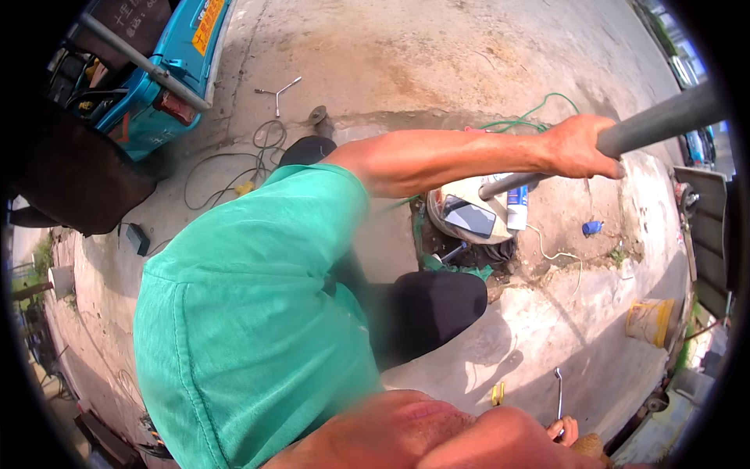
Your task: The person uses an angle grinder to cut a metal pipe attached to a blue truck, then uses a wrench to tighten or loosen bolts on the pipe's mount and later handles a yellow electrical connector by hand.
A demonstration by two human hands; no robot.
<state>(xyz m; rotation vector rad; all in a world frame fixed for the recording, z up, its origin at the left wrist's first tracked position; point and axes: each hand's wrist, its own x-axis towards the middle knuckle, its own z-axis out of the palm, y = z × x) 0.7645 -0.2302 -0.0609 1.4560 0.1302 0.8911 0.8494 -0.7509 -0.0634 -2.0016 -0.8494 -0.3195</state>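
Note:
My left hand [582,148] grips a long grey metal pipe [656,119], which runs from upper right down to a round pale container [453,191]. On the container lie a phone [467,217] and a white-and-blue tube [516,207]. My left arm crosses the middle of the view from my green-shirted shoulder. At the bottom right my right hand [564,430], partly hidden, has its fingers closed round a silver wrench [558,391].
A teal vehicle [137,125] stands upper left beside a dark seat-like object [86,180]. A cross wrench [277,94], cables [203,176], a blue cup-like object [592,227], yellow pieces [498,394] and a yellow bucket [648,320] lie or stand on the concrete. Metal panels [707,234] line the right side.

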